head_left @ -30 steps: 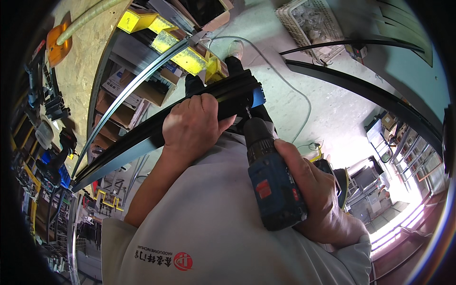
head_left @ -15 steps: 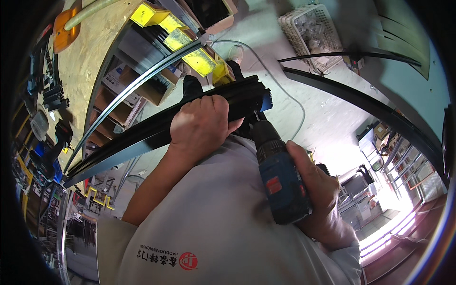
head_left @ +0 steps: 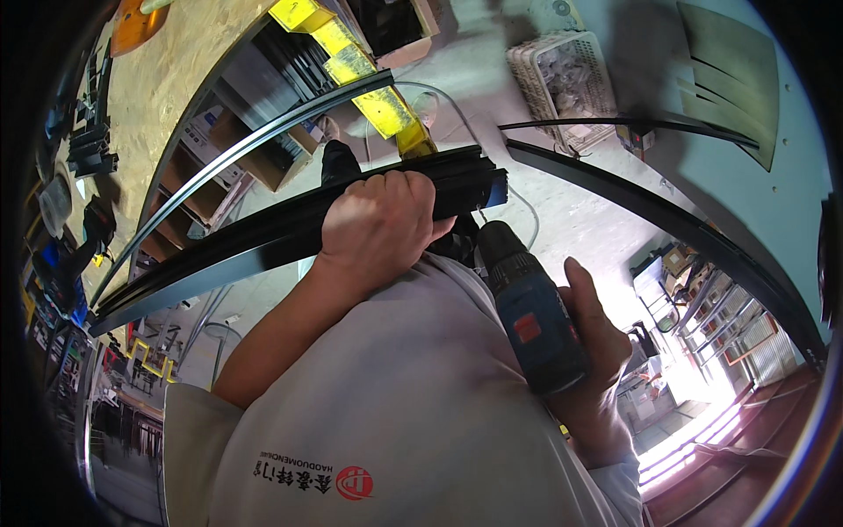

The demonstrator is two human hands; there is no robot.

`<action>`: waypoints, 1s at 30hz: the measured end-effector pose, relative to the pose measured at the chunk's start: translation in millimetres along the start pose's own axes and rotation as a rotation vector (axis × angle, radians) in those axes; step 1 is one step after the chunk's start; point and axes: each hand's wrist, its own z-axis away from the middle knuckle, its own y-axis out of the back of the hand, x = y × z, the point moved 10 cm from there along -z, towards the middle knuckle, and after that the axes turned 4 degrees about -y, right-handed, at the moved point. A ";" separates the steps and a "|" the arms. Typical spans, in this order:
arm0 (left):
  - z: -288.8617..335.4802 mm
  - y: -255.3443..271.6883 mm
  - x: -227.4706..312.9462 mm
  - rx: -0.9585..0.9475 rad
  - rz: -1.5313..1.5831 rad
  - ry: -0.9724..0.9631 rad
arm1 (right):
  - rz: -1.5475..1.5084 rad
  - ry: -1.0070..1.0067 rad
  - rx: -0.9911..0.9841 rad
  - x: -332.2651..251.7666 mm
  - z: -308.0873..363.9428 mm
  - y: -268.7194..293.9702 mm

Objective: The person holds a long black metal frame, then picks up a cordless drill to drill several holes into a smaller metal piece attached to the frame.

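In the middle of the frame the left hand (head_left: 379, 227) is wrapped over a long black metal profile (head_left: 263, 241) that runs from the left edge to just right of centre. Below and to the right, the right hand (head_left: 597, 351) grips a blue and black cordless drill (head_left: 531, 312), its nose pointing up at the profile's end. A white plastic basket (head_left: 562, 83) sits on the grey floor at upper right.

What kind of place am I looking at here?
Most likely a metalworking or fabrication workshop: long black metal profiles, a cordless drill in the right hand, and tools on a plywood workbench.
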 end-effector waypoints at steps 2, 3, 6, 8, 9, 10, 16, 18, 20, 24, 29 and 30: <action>-0.6 3.0 0.7 0.017 -0.019 -0.008 | -0.035 -0.010 0.007 4.8 6.5 -4.6; -0.7 4.3 0.8 0.026 -0.028 -0.011 | 0.006 -0.020 0.022 1.7 5.2 -3.3; 1.2 4.3 1.5 0.076 -0.041 -0.016 | 0.137 -0.039 0.050 -10.4 2.3 3.3; 1.7 5.4 1.0 0.089 -0.023 -0.008 | 0.241 -0.037 0.048 -15.3 -1.9 7.6; 1.6 6.0 1.1 0.095 -0.014 -0.004 | 0.249 -0.019 0.080 -11.6 -0.1 9.6; 2.4 6.9 0.3 0.107 -0.002 -0.001 | 0.256 0.003 0.108 -3.2 2.7 8.6; 4.1 8.4 1.8 0.148 -0.001 -0.038 | 0.079 -0.077 -0.035 -1.6 1.2 -4.1; 3.2 9.2 1.8 0.174 0.036 -0.053 | -0.069 -0.203 -0.151 2.6 -5.4 -15.0; 3.7 9.9 2.2 0.177 0.024 -0.056 | -0.143 -0.238 -0.268 6.9 -5.5 -22.6; 2.7 9.2 0.5 0.159 0.032 -0.028 | -0.173 -0.191 -0.210 -0.7 -6.7 -21.4; 4.2 10.5 0.8 0.148 -0.016 -0.018 | -0.179 -0.206 -0.197 1.4 -3.6 -23.4; 4.5 11.1 0.3 0.144 -0.021 -0.009 | -0.171 -0.181 -0.207 -1.0 -5.2 -24.0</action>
